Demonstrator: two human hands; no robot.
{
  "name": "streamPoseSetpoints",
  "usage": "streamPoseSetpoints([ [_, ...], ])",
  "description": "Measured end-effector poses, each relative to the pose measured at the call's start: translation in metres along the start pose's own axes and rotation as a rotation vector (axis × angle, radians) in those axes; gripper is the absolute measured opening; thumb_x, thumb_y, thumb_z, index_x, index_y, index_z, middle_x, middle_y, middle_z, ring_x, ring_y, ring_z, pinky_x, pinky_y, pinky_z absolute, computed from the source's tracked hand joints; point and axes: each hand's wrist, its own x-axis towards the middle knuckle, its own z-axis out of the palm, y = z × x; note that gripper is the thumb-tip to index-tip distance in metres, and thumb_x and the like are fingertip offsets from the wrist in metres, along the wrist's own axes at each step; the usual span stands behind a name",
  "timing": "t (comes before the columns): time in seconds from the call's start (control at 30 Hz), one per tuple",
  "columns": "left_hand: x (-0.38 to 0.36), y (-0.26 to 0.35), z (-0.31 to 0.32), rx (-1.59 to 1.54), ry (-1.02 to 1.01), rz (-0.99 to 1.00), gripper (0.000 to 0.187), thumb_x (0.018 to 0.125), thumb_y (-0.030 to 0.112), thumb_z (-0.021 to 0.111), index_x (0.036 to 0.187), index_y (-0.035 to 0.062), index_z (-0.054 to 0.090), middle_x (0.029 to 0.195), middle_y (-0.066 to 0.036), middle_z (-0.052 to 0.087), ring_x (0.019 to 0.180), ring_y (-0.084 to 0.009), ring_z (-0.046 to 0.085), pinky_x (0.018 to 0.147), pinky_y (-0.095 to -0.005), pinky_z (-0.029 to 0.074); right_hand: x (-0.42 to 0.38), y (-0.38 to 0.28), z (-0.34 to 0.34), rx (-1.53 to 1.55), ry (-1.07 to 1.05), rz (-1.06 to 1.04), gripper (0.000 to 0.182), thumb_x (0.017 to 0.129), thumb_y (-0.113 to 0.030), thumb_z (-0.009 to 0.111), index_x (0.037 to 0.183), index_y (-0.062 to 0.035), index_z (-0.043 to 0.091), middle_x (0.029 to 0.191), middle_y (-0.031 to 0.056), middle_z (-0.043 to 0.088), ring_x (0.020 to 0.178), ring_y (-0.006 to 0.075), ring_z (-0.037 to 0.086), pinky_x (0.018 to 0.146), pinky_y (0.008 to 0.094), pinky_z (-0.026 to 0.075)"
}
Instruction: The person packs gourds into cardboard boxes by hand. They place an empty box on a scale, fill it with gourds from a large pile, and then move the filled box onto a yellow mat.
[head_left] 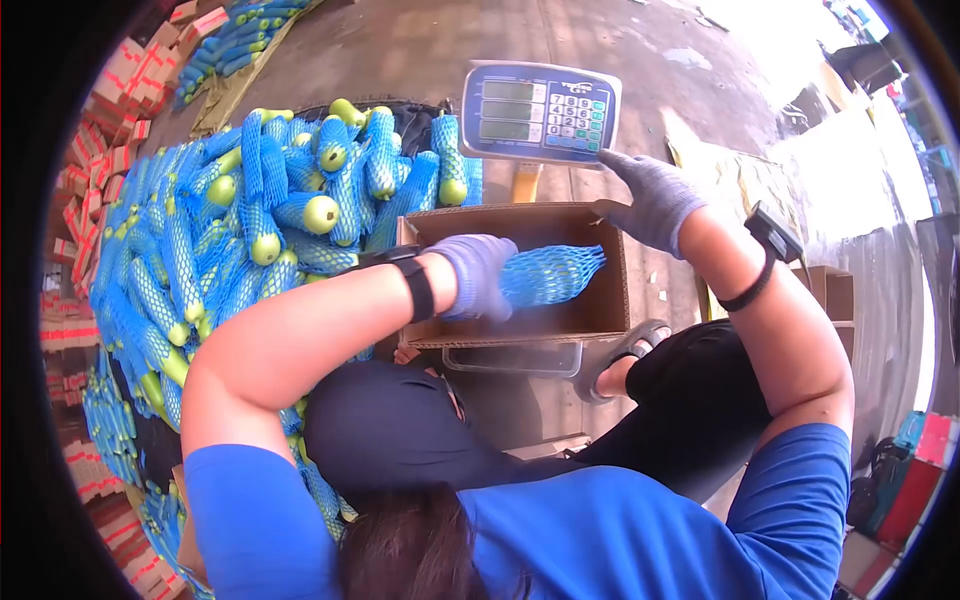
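Observation:
My left hand [478,277], in a grey glove, is wrapped round the left end of a green vegetable in blue netting [552,275]. It holds the vegetable lengthwise inside an open cardboard box [515,341]. My right hand [655,203], also gloved, has its fingers apart at the box's upper right corner, holding nothing. Its fingertips are close to the lower right corner of a blue scale display [540,112] with a keypad. Under the box the edge of a scale platform [512,358] shows.
A large pile of netted green vegetables [230,220] lies left of the box. Cardboard boxes with red marks [145,75] are stacked at the far left. My sandalled foot [622,368] is right of the box. Red containers [908,480] stand at the lower right.

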Motion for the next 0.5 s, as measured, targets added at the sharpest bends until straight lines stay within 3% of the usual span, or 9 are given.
streamPoseSetpoints([
  [0.07, 0.058, 0.008, 0.028, 0.079, -0.055, -0.07, 0.059, 0.067, 0.028, 0.081, 0.116, 0.0019, 0.063, 0.109, -0.021, 0.069, 0.104, -0.0361, 0.066, 0.09, -0.0402, 0.053, -0.008, -0.012, -0.019, -0.012, -0.134, 0.138, 0.074, 0.086, -0.046, 0.066, 0.142, -0.003, 0.045, 0.122, 0.0221, 0.065, 0.111, 0.0368, 0.063, 0.093, 0.0439, 0.051],
  [0.13, 0.152, -0.032, 0.105, 0.521, -0.084, 0.084, 0.055, 0.071, 0.029, 0.079, 0.118, 0.003, 0.063, 0.114, -0.022, 0.068, 0.109, -0.0364, 0.065, 0.091, -0.0413, 0.053, -0.009, -0.009, -0.024, -0.028, -0.277, 0.269, 0.075, 0.084, -0.047, 0.067, 0.141, -0.0016, 0.046, 0.123, 0.0214, 0.065, 0.111, 0.0361, 0.064, 0.092, 0.044, 0.052],
  [0.17, 0.127, 0.003, 0.075, 0.01, 0.102, -0.111, 0.047, 0.081, 0.03, 0.073, 0.119, 0.0053, 0.064, 0.117, -0.021, 0.067, 0.111, -0.0363, 0.065, 0.09, -0.043, 0.054, -0.007, -0.003, -0.022, -0.04, -0.376, 0.284, 0.081, 0.085, -0.048, 0.067, 0.145, -0.0015, 0.04, 0.124, 0.0221, 0.064, 0.114, 0.0368, 0.062, 0.095, 0.0441, 0.05],
  [0.2, 0.144, -0.002, 0.093, 0.017, 0.101, -0.102, 0.047, 0.081, 0.03, 0.073, 0.119, 0.0053, 0.064, 0.117, -0.021, 0.067, 0.111, -0.0363, 0.065, 0.09, -0.043, 0.054, -0.004, 0.004, -0.02, -0.052, -0.473, 0.296, 0.087, 0.085, -0.049, 0.068, 0.149, -0.0015, 0.033, 0.125, 0.0228, 0.063, 0.118, 0.0376, 0.061, 0.097, 0.0443, 0.049],
  [0.27, 0.19, -0.025, 0.137, 0.119, 0.284, -0.195, 0.038, 0.089, 0.031, 0.064, 0.12, 0.0068, 0.065, 0.122, -0.02, 0.066, 0.114, -0.0358, 0.064, 0.09, -0.0442, 0.054, -0.004, 0.015, -0.014, -0.053, -0.52, 0.279, 0.089, 0.084, -0.05, 0.07, 0.147, 0.0019, 0.034, 0.124, 0.0231, 0.064, 0.117, 0.0376, 0.061, 0.097, 0.0441, 0.049],
  [0.33, 0.192, -0.032, 0.141, 0.025, 0.158, -0.267, 0.036, 0.091, 0.03, 0.061, 0.12, 0.0093, 0.066, 0.124, -0.016, 0.066, 0.115, -0.0323, 0.064, 0.092, -0.0429, 0.052, -0.004, 0.015, -0.008, -0.027, -0.608, 0.284, 0.089, 0.082, -0.051, 0.071, 0.145, 0.0023, 0.036, 0.124, 0.0226, 0.064, 0.116, 0.0375, 0.061, 0.098, 0.0434, 0.049],
  [0.4, 0.221, -0.07, 0.177, 0.481, 0.317, 0.442, 0.038, 0.091, 0.03, 0.06, 0.124, 0.0109, 0.064, 0.128, -0.014, 0.063, 0.118, -0.0273, 0.061, 0.097, -0.0392, 0.049, -0.006, 0.015, -0.002, -0.033, -0.54, 0.259, 0.085, 0.081, -0.048, 0.072, 0.142, 0.0017, 0.041, 0.123, 0.0219, 0.065, 0.116, 0.0367, 0.062, 0.098, 0.0426, 0.049],
  [0.47, 0.255, -0.073, 0.192, 0.483, 0.144, 0.309, 0.06, 0.098, 0.034, 0.052, 0.153, 0.0162, 0.035, 0.151, -0.01, 0.045, 0.14, -0.03, 0.042, 0.114, -0.0455, 0.034, -0.003, 0.019, 0.002, 0.005, -0.583, 0.255, 0.075, 0.08, -0.044, 0.074, 0.136, -0.0005, 0.049, 0.121, 0.0219, 0.066, 0.115, 0.0361, 0.062, 0.097, 0.0421, 0.049],
  [0.5, 0.208, -0.05, 0.141, 0.408, -0.007, 0.298, 0.063, 0.097, 0.041, 0.052, 0.153, 0.0154, 0.036, 0.151, -0.01, 0.045, 0.14, -0.0305, 0.041, 0.114, -0.0455, 0.033, -0.003, 0.019, 0.003, -0.005, -0.577, 0.222, 0.075, 0.08, -0.044, 0.074, 0.136, -0.0005, 0.049, 0.121, 0.0219, 0.066, 0.115, 0.0361, 0.062, 0.097, 0.0421, 0.049],
])
